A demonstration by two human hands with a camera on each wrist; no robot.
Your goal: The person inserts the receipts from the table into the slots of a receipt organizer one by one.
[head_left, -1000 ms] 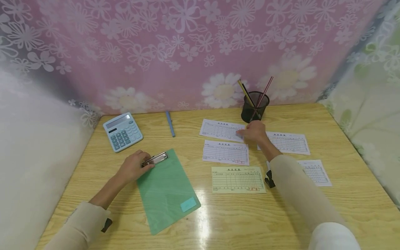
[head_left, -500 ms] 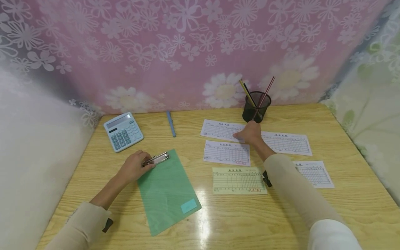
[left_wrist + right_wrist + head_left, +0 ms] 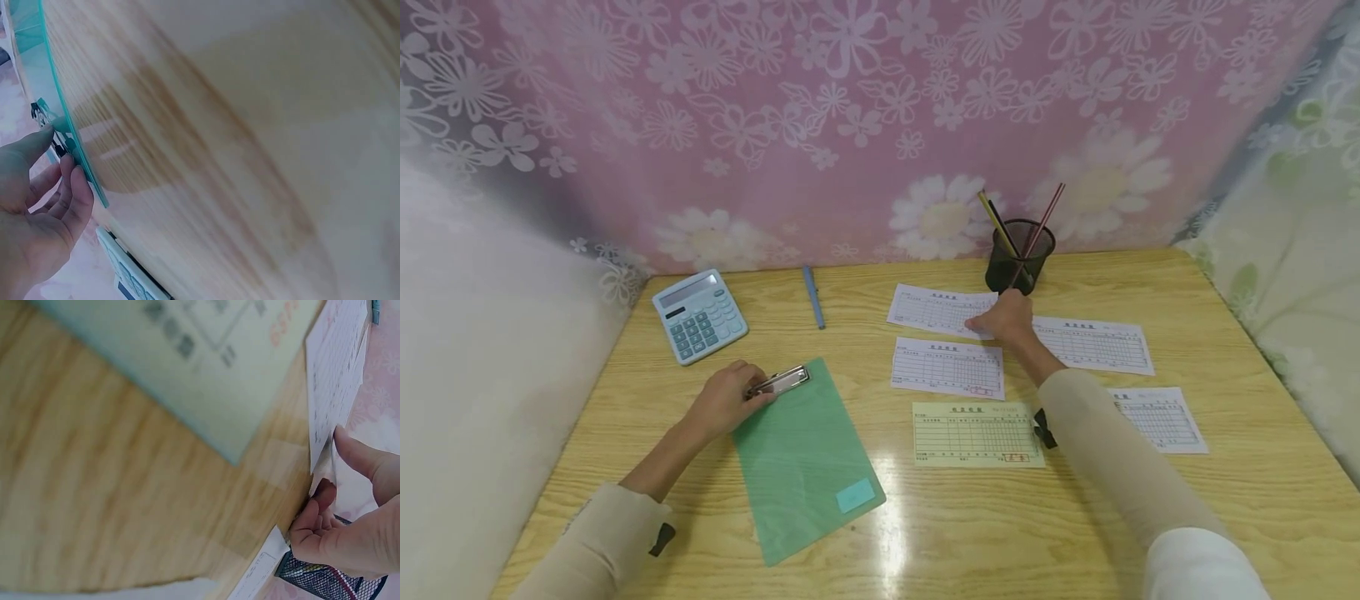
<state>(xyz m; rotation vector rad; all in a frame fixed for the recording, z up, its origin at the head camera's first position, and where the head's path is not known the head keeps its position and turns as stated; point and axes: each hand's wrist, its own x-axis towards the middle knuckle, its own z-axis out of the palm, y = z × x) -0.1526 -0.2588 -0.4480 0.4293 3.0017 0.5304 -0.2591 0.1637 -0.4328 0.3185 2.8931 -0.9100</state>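
My left hand grips the green clipboard at its top left corner, beside the metal clip. In the left wrist view the thumb lies by the clip and the fingers meet the board's edge. My right hand pinches the right edge of the upper white receipt slip, thumb on top; that edge looks slightly raised. Below lie another white slip and a yellow receipt slip. Two more white slips, the upper and lower, lie to the right, partly hidden by the arm.
A black mesh pen holder with pencils stands just behind my right hand. At the back left are a light blue calculator and a blue pen. A blue sticker is on the clipboard. A floral curtain backs the table.
My right hand has shifted slightly left over the upper slip, and the slip's right edge has come up a little. My left hand stays on the clipboard.
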